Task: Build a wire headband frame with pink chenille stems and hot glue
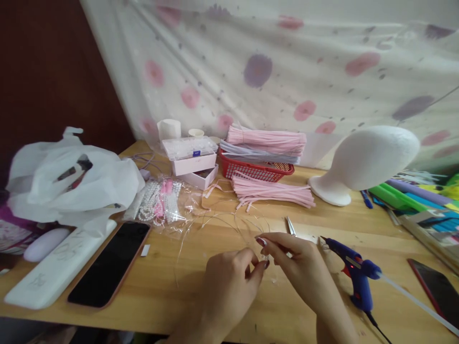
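Close together above the front middle of the table, my left hand [231, 282] and my right hand [299, 263] are both pinched at the fingertips. Between them is a small, shiny, clear piece, too small to name. Thin wire [215, 217] runs from the fingers in loose loops over the wood to the left and back. My left thumb and forefinger close on the clear piece. My right fingers pinch the wire just above it. Behind my right hand lies a pair of scissors [290, 226], mostly hidden. A blue glue gun [353, 267] with a glue stick lies on the right.
Pink pipe cleaners [272, 190] lie before a red basket [251, 169] holding more bundles. A white foam head [373, 157] stands behind right. Left are bagged bead strings [159, 200], white boxes [193, 164], a black phone [109, 265], a white power bank [57, 267] and a plastic bag [71, 177].
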`<state>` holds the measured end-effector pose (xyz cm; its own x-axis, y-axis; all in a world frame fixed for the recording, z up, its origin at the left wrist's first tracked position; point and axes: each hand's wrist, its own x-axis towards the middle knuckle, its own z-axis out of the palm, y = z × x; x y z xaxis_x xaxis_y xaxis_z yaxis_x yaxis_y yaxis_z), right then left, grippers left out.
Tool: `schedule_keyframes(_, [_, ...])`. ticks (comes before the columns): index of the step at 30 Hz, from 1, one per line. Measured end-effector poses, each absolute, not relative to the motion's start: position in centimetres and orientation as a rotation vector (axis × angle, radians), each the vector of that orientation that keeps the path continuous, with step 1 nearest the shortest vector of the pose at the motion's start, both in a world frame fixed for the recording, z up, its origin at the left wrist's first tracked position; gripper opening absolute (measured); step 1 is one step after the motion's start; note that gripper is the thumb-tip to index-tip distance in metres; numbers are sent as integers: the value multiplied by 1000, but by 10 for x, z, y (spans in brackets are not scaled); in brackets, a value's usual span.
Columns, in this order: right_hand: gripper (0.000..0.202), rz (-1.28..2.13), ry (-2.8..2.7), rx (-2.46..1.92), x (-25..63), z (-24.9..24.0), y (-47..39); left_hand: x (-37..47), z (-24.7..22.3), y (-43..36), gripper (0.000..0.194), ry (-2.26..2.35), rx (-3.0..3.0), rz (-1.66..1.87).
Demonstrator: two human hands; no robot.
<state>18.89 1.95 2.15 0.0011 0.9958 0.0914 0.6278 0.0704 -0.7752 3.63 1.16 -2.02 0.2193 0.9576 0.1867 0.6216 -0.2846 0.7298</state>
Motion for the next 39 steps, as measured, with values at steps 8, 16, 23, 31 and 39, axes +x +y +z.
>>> schedule_keyframes(8, [28, 703, -1817, -1517, 183, 16, 11, 30, -33, 9, 2, 1420, 2033, 1007])
schedule_keyframes(16, [17, 651, -1781, -1477, 179, 17, 0, 24, -34, 7, 11, 1325, 2061, 1140])
schedule_keyframes(23, [30, 293, -1485, -1928, 216, -2, -18, 14, -16, 16, 15, 1319, 2080, 1215])
schedule_keyframes(31, [27, -149, -1547, -2299, 244, -55, -8, 8, -3, 23, 16, 1403, 2121, 1200])
schedule_keyframes(39, [32, 163, -1487, -2481, 255, -25, 5, 12, 9, 30, 20, 1442, 1633, 1201])
